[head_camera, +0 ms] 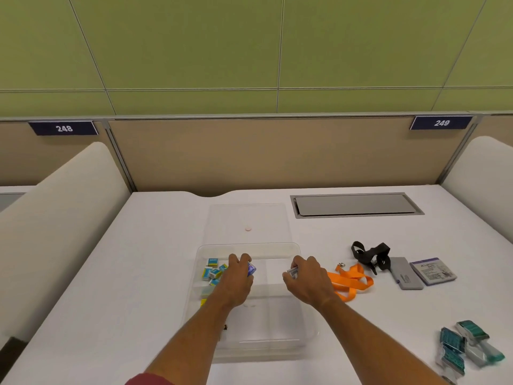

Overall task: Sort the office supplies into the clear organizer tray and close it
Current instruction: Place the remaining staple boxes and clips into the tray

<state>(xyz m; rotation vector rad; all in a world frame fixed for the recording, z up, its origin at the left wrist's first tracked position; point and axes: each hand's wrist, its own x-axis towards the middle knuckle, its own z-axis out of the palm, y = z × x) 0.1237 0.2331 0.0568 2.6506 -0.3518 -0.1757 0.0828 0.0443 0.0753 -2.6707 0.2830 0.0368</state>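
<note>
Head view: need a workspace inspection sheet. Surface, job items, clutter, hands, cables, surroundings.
Surface: white desk, with a grey hatch set in near the back.
Job's things: clear organizer tray open, its lid lying flat behind it; small blue boxes in the tray's far-left compartment; orange lanyard, black lanyard, grey case, purple-edged card and teal packets on the desk to the right.
Clutter: nothing seen.
Hands: left hand holds a small blue box over the tray; right hand holds a small grey item, too small to identify.
Cables: nothing seen.
Surroundings: tan partition with plates 248 and 249, green wall, white side dividers.
</note>
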